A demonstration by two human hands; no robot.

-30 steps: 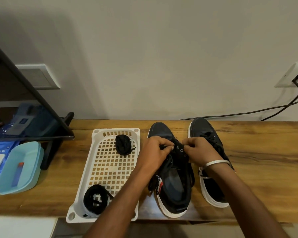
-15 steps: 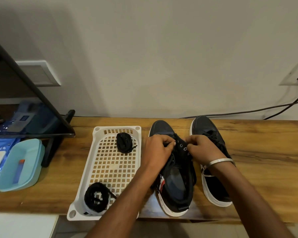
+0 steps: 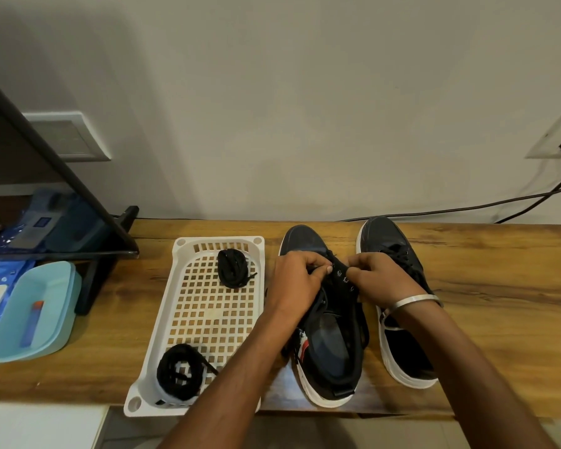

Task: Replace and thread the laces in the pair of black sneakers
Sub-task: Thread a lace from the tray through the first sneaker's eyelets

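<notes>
Both my grips pinch at the eyelet flaps of the black canvas sneaker [image 3: 329,338]: left hand [image 3: 297,283], right hand [image 3: 381,277]. It lies on the wood-grain tabletop [image 3: 499,303], beside the white lattice basket [image 3: 208,306]. No writing is legible.

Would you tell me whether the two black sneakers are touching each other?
Apart. The head view shows bare wood of the table between the left sneaker and the right sneaker along their length.

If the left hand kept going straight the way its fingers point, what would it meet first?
Most likely the right hand: the left hand points rightward across the near sneaker, whose eyelet flap lies between them. Depth is unclear.
</notes>
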